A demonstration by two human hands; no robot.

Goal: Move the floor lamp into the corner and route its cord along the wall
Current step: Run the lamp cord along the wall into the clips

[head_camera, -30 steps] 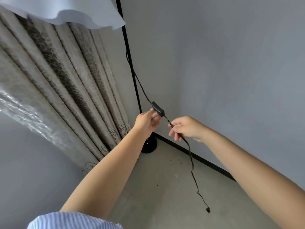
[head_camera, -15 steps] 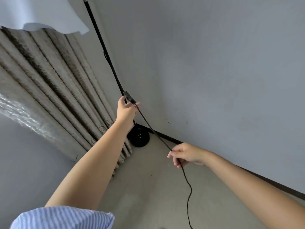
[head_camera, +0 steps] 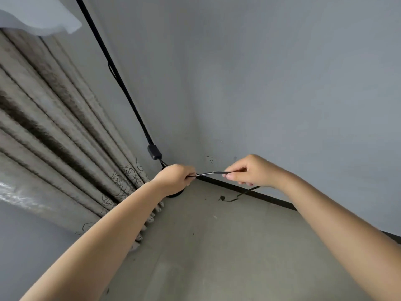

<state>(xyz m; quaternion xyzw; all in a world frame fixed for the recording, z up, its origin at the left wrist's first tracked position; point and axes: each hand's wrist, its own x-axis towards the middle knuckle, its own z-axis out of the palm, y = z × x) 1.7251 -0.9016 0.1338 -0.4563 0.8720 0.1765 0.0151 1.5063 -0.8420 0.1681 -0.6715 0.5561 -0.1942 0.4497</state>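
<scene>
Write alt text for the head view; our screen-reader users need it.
Both hands, left hand and right hand, stretch a black lamp cord low in a grey room corner. The lamp pole stands beside a beige curtain; the plug lies on the floor.

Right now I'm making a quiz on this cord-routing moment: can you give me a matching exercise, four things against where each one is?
Things:
1. inline switch
2. plug end
3. curtain
4. cord stretch

Places:
A. lying on the floor near the baseboard
B. held between the left hand and the right hand
C. hanging by the lamp pole, above the left hand
D. left of the pole

Pairs: 1-C, 2-A, 3-D, 4-B
</scene>
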